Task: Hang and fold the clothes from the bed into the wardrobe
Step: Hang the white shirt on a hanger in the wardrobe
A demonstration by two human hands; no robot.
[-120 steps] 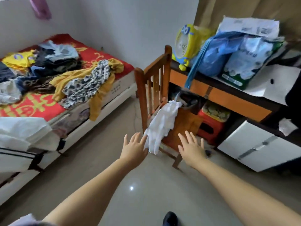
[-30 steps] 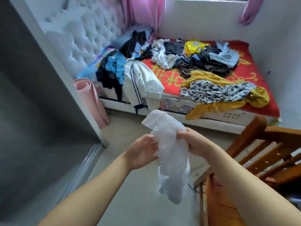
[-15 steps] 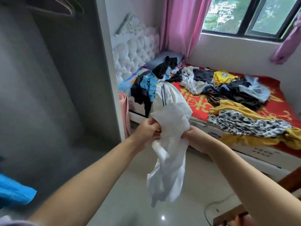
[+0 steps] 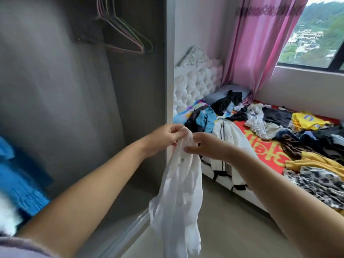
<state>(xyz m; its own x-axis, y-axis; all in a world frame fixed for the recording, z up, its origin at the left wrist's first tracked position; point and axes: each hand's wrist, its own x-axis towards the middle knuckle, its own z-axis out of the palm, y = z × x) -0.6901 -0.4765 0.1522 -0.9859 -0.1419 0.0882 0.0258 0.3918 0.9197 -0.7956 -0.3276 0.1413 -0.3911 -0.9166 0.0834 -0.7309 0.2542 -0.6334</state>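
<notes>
A white garment [image 4: 178, 192] is being held up by its top edge, hanging limp in front of the open wardrobe [image 4: 119, 101]. It is being pinched by the curled fingers of the left hand [image 4: 165, 139] and right hand [image 4: 206, 146]. Empty hangers [image 4: 122, 34] are hanging inside; the bed [image 4: 260, 144] is lying heaped with clothes.

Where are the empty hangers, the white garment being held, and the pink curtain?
hangers [image 4: 128, 40], head view, on the lower wire bars.
white garment [image 4: 178, 198], head view, on its hanging middle.
pink curtain [image 4: 260, 45], head view, on its central folds.
</notes>
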